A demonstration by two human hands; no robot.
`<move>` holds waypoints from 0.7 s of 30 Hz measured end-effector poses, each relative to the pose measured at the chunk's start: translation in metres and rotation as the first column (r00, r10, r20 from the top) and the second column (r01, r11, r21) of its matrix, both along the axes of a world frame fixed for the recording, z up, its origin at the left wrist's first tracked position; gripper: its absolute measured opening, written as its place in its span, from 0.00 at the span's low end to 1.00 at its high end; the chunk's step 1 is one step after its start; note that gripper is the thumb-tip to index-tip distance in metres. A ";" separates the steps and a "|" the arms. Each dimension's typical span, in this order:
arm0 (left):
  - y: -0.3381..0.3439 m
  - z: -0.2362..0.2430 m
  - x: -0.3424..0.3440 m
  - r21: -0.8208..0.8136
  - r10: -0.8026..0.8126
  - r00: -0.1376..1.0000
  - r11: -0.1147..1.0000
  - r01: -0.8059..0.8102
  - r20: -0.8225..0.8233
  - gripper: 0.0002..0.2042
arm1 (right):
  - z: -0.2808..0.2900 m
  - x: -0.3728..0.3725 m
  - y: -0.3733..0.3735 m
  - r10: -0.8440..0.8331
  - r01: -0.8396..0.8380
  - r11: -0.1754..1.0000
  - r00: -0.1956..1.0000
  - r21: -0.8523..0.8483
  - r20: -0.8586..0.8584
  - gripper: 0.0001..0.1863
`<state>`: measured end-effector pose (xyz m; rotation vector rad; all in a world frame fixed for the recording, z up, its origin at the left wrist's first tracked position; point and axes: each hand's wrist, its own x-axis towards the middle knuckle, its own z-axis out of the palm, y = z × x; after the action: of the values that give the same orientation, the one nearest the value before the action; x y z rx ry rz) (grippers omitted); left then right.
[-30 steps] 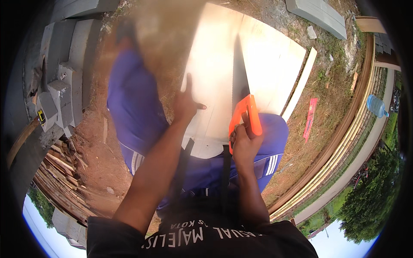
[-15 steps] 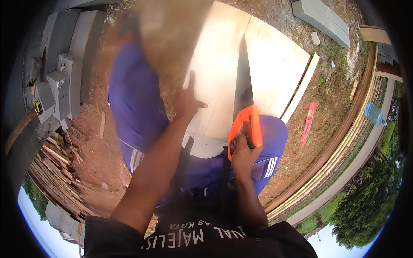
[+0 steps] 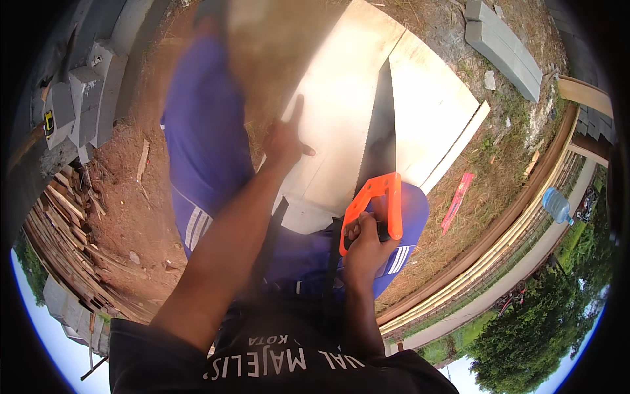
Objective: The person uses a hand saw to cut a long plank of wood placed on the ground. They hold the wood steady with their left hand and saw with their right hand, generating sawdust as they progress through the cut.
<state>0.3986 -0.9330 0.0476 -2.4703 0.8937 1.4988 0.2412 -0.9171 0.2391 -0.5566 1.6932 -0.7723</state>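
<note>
Your one saw [image 3: 379,154] lies over one pale board [image 3: 331,125]; your right hand [image 3: 369,244] is closed around its orange handle. Your left hand [image 3: 287,143], spread open, grasping nothing, rests at the board's left edge.

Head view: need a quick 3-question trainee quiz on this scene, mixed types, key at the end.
1. Which hand's grip is on the saw?
2. True or false: the left hand is clenched in a fist.
3. As pictured, where is the red strip relative to the board?
A) on top of it
B) to its right
C) to its left

Key
1. The right hand, closed on the orange handle.
2. False: the left hand has its thumb and a finger stretched out.
3. B
</note>
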 end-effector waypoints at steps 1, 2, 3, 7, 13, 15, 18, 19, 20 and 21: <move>0.001 -0.001 0.002 0.008 0.002 1.000 1.000 -0.002 -0.019 0.69 | -0.022 0.001 -0.011 0.075 -0.076 0.997 0.997 -0.008 -0.036 0.27; 0.001 -0.005 0.005 -0.019 0.006 1.000 1.000 -0.007 -0.013 0.70 | -0.056 0.009 -0.041 0.146 -0.148 0.989 0.987 -0.020 -0.065 0.26; 0.010 -0.009 0.005 -0.037 0.016 1.000 0.999 -0.016 -0.011 0.70 | -0.085 0.030 -0.083 0.163 -0.171 0.985 0.968 -0.026 -0.190 0.13; 0.002 0.000 -0.005 -0.042 0.003 1.000 0.999 -0.002 0.022 0.69 | -0.114 0.038 -0.167 0.127 -0.125 0.992 0.988 0.029 -0.087 0.13; 0.006 -0.009 -0.002 -0.009 -0.080 0.993 0.997 0.081 0.087 0.71 | 0.007 -0.008 -0.026 0.085 -0.083 0.996 0.995 0.038 -0.048 0.33; 0.009 -0.017 -0.004 -0.071 -0.078 0.993 0.994 0.084 0.088 0.71 | 0.013 -0.011 -0.020 0.083 -0.081 0.996 0.995 0.036 -0.052 0.31; 0.020 -0.025 0.001 -0.116 -0.053 0.996 0.991 0.062 0.077 0.72 | -0.043 0.022 -0.099 0.152 -0.139 0.983 0.983 0.119 -0.104 0.16; 0.017 -0.026 0.000 -0.131 -0.042 0.997 0.990 0.050 0.068 0.72 | -0.080 0.031 -0.132 0.225 -0.221 0.974 0.961 0.043 -0.161 0.08; 0.008 -0.023 -0.005 -0.121 -0.064 0.997 0.990 0.070 0.052 0.72 | -0.109 0.029 -0.164 0.220 -0.219 0.976 0.972 0.023 -0.082 0.13; 0.008 -0.014 -0.005 -0.096 -0.074 0.996 0.992 0.078 0.039 0.72 | -0.107 0.029 -0.166 0.229 -0.224 0.973 0.967 0.050 -0.112 0.13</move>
<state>0.3932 -0.9253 0.0332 -2.4901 1.0657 1.4153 0.2705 -1.0828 0.1324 -0.7677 1.7105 -0.5518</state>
